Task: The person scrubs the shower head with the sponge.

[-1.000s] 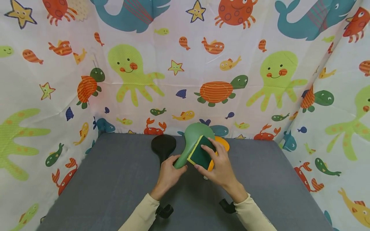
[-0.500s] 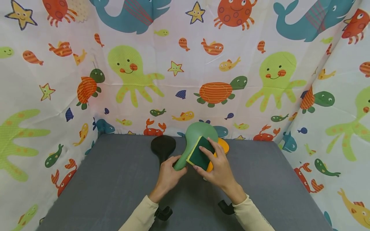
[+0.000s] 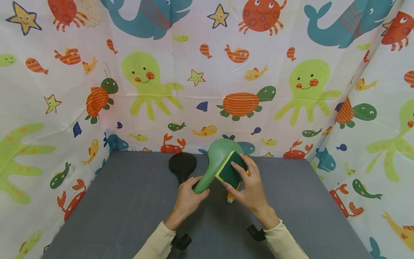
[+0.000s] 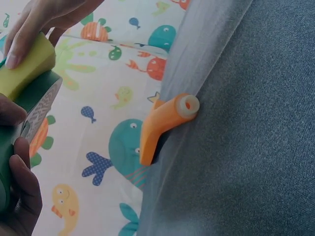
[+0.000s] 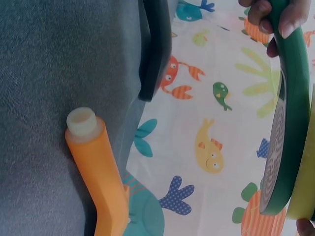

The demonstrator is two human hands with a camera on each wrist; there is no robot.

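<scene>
one left hand [image 3: 187, 199] curls fingers round a green shower head's handle [image 3: 203, 181], right hand [image 3: 251, 190] pinching a sponge [image 3: 229, 173] alongside.

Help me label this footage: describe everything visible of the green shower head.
The green shower head looks like smooth plastic, with a rounded head, a handle and a pale, patterned face. The left hand grips the handle; it tilts above the grey table. A sponge appears to touch its back.
</scene>
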